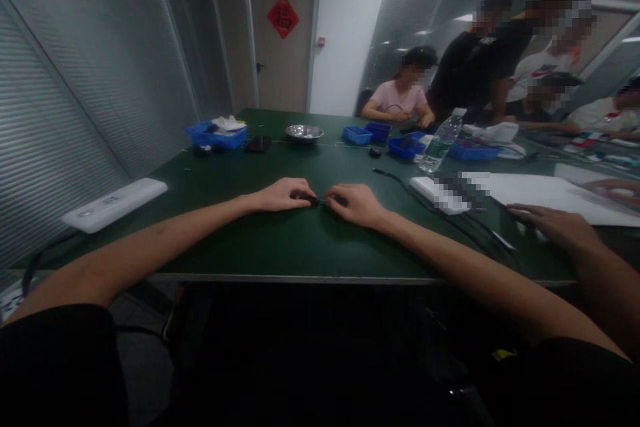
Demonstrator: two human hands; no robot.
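My left hand (285, 195) rests low over the green table, its thumb and fingers closed around a small dark object (305, 197). Facing it, my right hand (356, 203) pinches another small dark piece (341, 200). A thin, pale, metal-looking bit (323, 200) shows in the narrow gap between the two hands. Whether it joins the two pieces I cannot tell, and their exact kind is too small to make out. Fingers hide much of both.
Ahead stand a steel bowl (305, 134), a phone (259, 144) and blue trays (223, 137). A white power strip (117, 203) lies left. To the right are a water bottle (443, 141), a white box (425, 190), cables and a co-worker's hand (555, 227). Other people sit and stand beyond.
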